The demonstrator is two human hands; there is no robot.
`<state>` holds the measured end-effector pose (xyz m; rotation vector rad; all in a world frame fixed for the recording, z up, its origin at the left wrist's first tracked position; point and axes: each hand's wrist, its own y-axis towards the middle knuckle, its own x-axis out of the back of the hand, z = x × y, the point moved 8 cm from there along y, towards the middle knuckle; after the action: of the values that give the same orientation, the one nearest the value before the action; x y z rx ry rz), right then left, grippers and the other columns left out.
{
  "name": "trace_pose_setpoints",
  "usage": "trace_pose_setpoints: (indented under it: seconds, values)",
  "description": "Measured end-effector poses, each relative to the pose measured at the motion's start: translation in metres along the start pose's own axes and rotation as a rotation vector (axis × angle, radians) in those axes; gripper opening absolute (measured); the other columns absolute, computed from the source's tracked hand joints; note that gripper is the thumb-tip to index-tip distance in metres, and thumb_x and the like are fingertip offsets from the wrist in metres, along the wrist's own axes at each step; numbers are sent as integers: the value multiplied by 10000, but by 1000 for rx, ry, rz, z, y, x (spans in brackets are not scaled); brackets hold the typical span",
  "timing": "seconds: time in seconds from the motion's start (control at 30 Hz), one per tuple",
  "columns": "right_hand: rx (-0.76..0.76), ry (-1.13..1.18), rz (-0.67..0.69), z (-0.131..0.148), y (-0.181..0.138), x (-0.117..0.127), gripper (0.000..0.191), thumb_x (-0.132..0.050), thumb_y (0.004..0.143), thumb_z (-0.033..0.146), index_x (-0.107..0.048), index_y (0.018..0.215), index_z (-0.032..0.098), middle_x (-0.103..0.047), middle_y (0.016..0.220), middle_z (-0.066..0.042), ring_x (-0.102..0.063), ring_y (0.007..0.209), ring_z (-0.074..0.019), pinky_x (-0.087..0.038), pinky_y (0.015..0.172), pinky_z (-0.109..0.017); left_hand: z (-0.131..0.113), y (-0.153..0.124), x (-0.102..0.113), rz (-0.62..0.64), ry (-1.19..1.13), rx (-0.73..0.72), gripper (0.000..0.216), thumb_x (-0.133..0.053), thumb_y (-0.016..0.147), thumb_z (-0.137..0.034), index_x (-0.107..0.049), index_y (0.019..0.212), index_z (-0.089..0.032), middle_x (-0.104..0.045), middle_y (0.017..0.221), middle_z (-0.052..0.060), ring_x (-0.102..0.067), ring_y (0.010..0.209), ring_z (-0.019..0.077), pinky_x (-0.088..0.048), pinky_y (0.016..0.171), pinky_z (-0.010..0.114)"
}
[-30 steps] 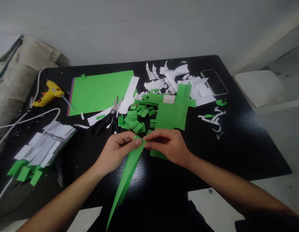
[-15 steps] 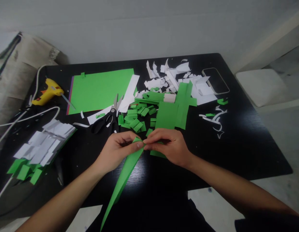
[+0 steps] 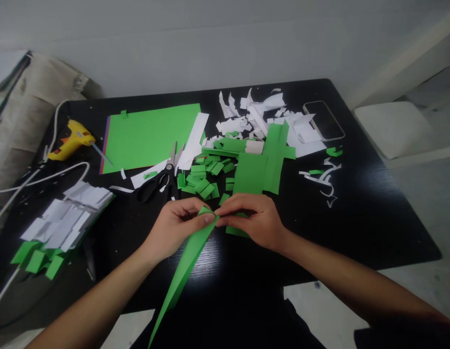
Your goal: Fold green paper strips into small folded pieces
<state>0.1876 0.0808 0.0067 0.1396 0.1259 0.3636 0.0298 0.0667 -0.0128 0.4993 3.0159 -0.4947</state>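
A long green paper strip [image 3: 184,266], creased along its length, slants from my fingertips down toward my lap. My left hand [image 3: 177,225] pinches its upper end between thumb and fingers. At the strip's top corner, the thumb and fingertips of my right hand [image 3: 256,218] close on the edge, meeting the left fingertips. Just beyond my hands lie a heap of small folded green paper pieces [image 3: 203,184] and larger cut green sheets [image 3: 250,174]. Black-handled scissors [image 3: 169,169] rest with blades parted, beyond my left hand.
At the left are a yellow glue gun [image 3: 74,140] with a white cord and a stack of folded white paper pieces [image 3: 68,215]. A green sheet stack [image 3: 148,138] lies behind. White scraps [image 3: 261,109] and a phone [image 3: 324,120] sit at the back right of the black table [image 3: 363,218].
The strip's top end has turned slightly between my fingertips, and its lower end has shifted a little left. Both hands keep nearly the same place and hold.
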Motion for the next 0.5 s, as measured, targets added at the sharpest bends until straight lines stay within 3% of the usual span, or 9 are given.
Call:
trace_pose_setpoints:
  seconds: [0.5]
  values:
    - [25, 15, -11, 1, -2, 1, 167, -903, 792, 243, -853, 939, 305, -817, 871, -14, -771, 782, -169, -653, 741, -305, 0, -1, -1, -33, 18, -21, 217, -790, 861, -315, -737, 731, -149, -686, 619, 14, -568, 538, 107, -419, 529, 214]
